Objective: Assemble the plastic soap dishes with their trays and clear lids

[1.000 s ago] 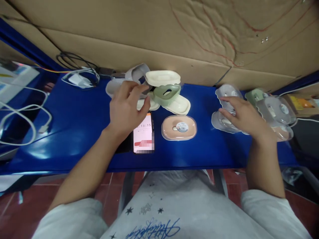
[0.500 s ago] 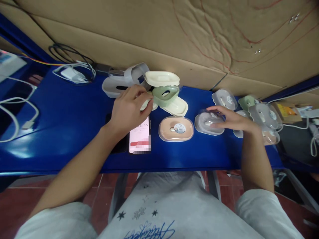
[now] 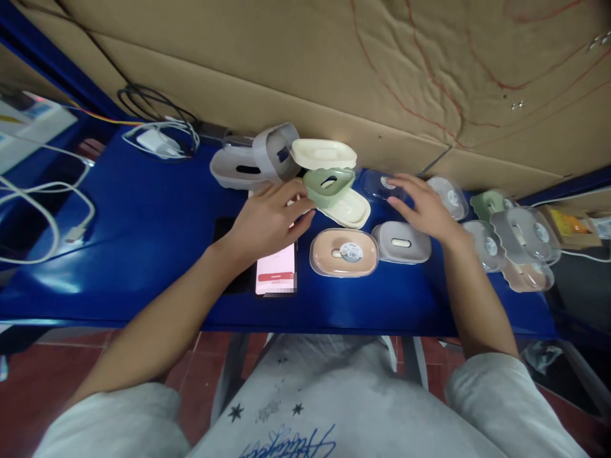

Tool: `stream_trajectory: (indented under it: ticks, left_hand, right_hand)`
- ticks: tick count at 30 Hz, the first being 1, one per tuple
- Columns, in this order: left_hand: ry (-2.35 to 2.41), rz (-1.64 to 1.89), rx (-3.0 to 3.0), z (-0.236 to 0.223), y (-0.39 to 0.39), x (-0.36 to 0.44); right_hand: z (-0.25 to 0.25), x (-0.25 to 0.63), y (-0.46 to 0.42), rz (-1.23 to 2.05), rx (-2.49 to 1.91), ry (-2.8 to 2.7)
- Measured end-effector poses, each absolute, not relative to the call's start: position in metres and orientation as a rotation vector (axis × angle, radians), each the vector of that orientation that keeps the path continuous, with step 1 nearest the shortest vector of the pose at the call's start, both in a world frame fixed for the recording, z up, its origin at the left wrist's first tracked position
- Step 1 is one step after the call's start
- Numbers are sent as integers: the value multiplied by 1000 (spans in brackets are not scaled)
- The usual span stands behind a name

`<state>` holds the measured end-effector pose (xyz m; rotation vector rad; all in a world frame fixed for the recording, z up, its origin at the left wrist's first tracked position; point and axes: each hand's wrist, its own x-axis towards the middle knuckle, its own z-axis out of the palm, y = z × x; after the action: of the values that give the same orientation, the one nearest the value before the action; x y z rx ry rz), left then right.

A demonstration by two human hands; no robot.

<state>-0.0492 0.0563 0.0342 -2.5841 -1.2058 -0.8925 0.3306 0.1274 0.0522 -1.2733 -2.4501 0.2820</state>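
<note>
My right hand (image 3: 427, 207) pinches the edge of a clear plastic lid (image 3: 375, 184) that has a round sticker. Just below that hand lies a grey oval soap box (image 3: 405, 245) with its cover off and a pale slot piece in the middle. A peach soap box (image 3: 341, 254) under a clear lid sits beside it. My left hand (image 3: 274, 219) hovers over a lit phone (image 3: 275, 270), fingers bent and apart, seemingly holding nothing. Its fingertips are close to a green box part (image 3: 329, 184), which rests against cream trays (image 3: 351, 210).
Grey box parts (image 3: 238, 168) stand at the back, near a cream tray (image 3: 324, 154). Several lidded soap boxes (image 3: 525, 235) crowd the right end. Coiled cables with a white charger (image 3: 160, 143) lie at back left. A cardboard wall (image 3: 267, 76) rises behind the blue table (image 3: 143, 254).
My right hand has lifted the clear lid off the grey soap box and moved it up and left. My left hand stays near the green part. The camera view has shifted slightly.
</note>
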Motion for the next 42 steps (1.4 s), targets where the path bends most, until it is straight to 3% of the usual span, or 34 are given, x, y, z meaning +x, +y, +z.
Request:
stream_trajectory:
  ticks: [5,13,26,37,42]
  left_hand:
    - [-992,-892,-2797,43,38,-36]
    - [-859,-545,-3097,34,13,-9]
    - [-840,-558,-3112,31,15,-8]
    - [-870,-585,-3166,30,15,-3]
    - [-846,-625,-3167,29,16,-4]
  right_hand:
    - [68,342,47,306,-1288,-2526]
    - [21,357,-14,-1,-1346,-2544]
    - [58,360,2,-5,-1312,-2537]
    - [45,320,113,-172,-1307,-2581]
    - [53,327,77,-81,-1300,-2514]
